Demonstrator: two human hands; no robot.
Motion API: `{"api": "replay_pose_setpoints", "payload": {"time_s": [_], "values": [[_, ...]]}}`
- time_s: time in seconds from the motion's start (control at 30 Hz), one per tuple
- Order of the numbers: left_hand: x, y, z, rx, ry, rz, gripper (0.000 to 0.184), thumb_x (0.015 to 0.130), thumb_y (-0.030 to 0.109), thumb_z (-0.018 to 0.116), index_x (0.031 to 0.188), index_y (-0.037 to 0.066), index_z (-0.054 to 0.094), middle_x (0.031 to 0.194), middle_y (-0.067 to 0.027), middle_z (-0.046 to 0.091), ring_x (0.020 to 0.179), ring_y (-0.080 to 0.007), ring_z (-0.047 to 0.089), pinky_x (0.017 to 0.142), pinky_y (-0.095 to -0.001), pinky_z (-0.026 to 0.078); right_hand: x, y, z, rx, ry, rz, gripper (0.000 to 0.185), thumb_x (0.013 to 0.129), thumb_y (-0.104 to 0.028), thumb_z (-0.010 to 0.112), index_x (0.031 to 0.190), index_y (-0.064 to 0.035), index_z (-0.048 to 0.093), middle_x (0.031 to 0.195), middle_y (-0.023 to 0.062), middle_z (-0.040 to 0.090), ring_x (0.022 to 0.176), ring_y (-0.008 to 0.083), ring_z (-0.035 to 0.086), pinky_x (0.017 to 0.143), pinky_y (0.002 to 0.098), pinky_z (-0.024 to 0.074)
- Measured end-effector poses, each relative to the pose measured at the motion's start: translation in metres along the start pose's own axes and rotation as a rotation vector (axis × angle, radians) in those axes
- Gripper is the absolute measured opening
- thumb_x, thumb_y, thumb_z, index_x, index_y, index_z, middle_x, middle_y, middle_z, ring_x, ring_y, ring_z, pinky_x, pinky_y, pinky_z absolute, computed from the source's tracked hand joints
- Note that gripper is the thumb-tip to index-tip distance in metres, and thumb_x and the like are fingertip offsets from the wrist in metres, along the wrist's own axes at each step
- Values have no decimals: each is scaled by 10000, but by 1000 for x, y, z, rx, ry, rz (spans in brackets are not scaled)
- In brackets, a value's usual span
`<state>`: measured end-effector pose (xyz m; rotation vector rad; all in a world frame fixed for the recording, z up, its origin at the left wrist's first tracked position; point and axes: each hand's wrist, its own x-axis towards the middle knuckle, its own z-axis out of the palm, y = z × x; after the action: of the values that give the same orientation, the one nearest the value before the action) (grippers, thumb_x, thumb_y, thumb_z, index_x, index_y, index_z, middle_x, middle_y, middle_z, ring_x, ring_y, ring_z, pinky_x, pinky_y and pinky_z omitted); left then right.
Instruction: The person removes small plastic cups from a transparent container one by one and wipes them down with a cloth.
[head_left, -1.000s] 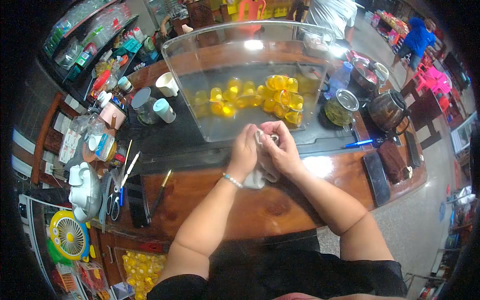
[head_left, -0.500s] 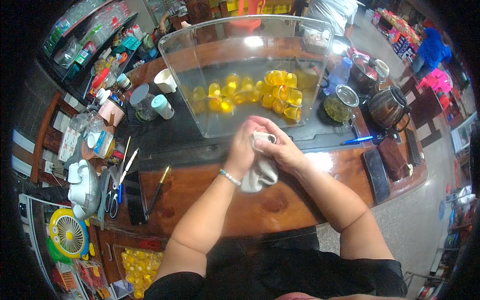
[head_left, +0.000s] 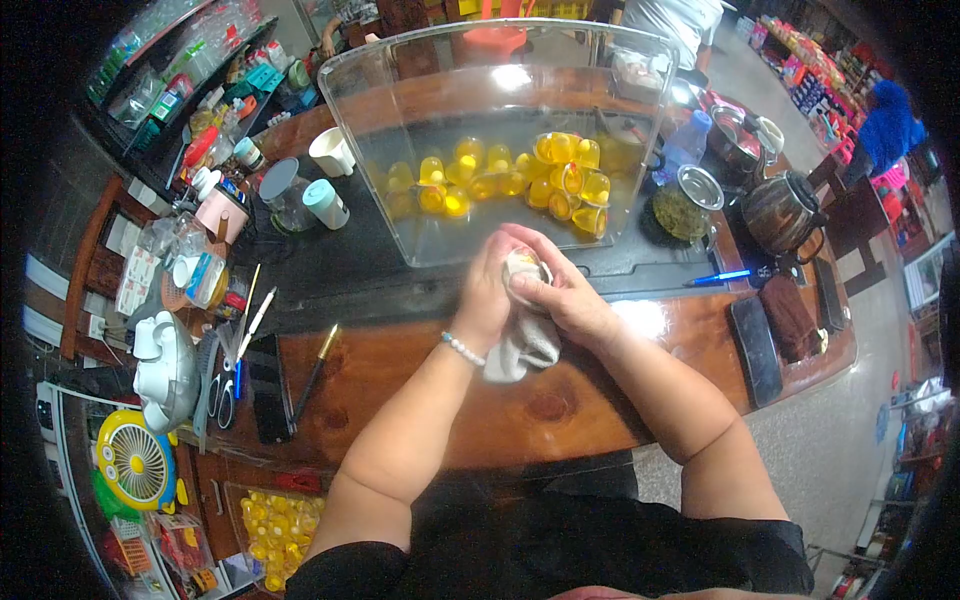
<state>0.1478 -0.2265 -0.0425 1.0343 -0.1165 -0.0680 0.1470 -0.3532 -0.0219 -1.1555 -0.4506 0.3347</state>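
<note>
My left hand (head_left: pixel 487 295) and my right hand (head_left: pixel 573 298) are closed together round a pale grey-white cloth (head_left: pixel 522 350), whose loose end hangs down over the table edge of the dark inlay. In the fold between my fingers a small patch with orange-yellow marks (head_left: pixel 524 260) shows; most of it is covered, so its kind is unclear. Just beyond my hands stands a clear plastic box (head_left: pixel 420 250). Several yellow see-through capsules (head_left: pixel 568 180) lie in it, heaped more to the right.
Left of my hands lie a black and gold pen (head_left: pixel 316 375), scissors (head_left: pixel 222 400) and a dark phone (head_left: pixel 268 390). To the right are a blue pen (head_left: pixel 718 278), a phone (head_left: pixel 755 350) and a glass teapot (head_left: pixel 782 215). More capsules fill a container (head_left: pixel 275 535) below the table.
Both hands stay closed on the cloth; its fold has shifted, and an orange-yellow patch now shows between the fingers. In the background, a person in blue has moved right.
</note>
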Motion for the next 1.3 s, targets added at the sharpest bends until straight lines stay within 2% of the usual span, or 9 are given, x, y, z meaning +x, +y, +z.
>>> {"api": "replay_pose_setpoints", "payload": {"time_s": [0.13, 0.23, 0.27, 0.37, 0.5, 0.7, 0.93, 1.13, 1.3], "values": [[3, 0, 7, 179, 5, 119, 330, 1000, 323, 383, 1054, 45, 553, 953, -32, 572, 829, -118, 551, 766, -273, 465, 4, 2, -1, 208, 131, 132, 464, 955, -258, 467, 1342, -17, 382, 1245, 84, 509, 1079, 186, 524, 934, 298, 419], [-2, 13, 5, -166, -4, -123, 355, 1000, 340, 374, 1070, 46, 560, 978, -39, 581, 784, -106, 545, 694, -266, 469, 3, -5, -8, 364, 54, 208, 440, 975, -302, 413, 1305, -10, 414, 1165, 86, 565, 920, 184, 589, 827, 299, 475], [-1, 18, 2, -204, -64, -184, 403, 1000, 409, 319, 1167, 97, 512, 903, -28, 531, 643, -76, 441, 524, -228, 370, 7, -3, -2, 338, 195, 184, 442, 978, -326, 402, 1295, -19, 422, 1032, 78, 606, 759, 179, 603, 731, 304, 496], [0, 31, 13, -551, -32, -186, 394, 996, 414, 325, 1236, 135, 466, 924, -51, 533, 639, -94, 432, 514, -220, 355, 5, -1, -9, 592, 167, 248, 438, 975, -318, 404, 1305, -30, 412, 946, 67, 600, 738, 172, 593, 734, 301, 491], [2, 30, 5, -583, -69, -245, 364, 982, 349, 400, 1281, 146, 447, 1059, -71, 556, 853, -169, 554, 714, -310, 484, 8, 4, -12, 632, 73, 180, 484, 968, -318, 407, 1366, -48, 350, 1049, 52, 567, 929, 149, 551, 806, 288, 455], [0, 15, 12, -217, -18, -33, 333, 976, 334, 446, 1194, 89, 499, 1060, -55, 571, 965, -148, 557, 864, -299, 460, 2, -1, 2, -26, 93, -11, 554, 913, -161, 555, 1401, -67, 310, 1269, 80, 488, 1118, 152, 483, 936, 294, 401], [-2, 19, 11, -419, 69, -200, 264, 977, 333, 453, 1024, 84, 530, 941, -7, 555, 868, -124, 545, 801, -285, 461, -2, 0, 5, -60, 126, 13, 533, 867, -89, 614, 1340, -44, 370, 1229, 91, 510, 1147, 163, 474, 979, 299, 380], [-8, 23, 22, -96, 71, -53, 276, 977, 369, 440, 941, 109, 529, 832, 12, 531, 779, -115, 526, 753, -292, 454, -1, -1, 6, -85, 126, -14, 525, 838, -57, 627, 1312, -34, 402, 1210, 86, 526, 1106, 153, 503, 947, 295, 412], [-9, 33, 25, -309, 68, -200, 344, 969, 421, 428, 920, 102, 547, 806, 0, 554, 784, -133, 553, 744, -295, 465, -3, -10, 10, 44, 134, 117, 451, 843, -68, 623, 1261, -40, 456, 1169, 64, 549, 1066, 128, 518, 920, 288, 428]]}}
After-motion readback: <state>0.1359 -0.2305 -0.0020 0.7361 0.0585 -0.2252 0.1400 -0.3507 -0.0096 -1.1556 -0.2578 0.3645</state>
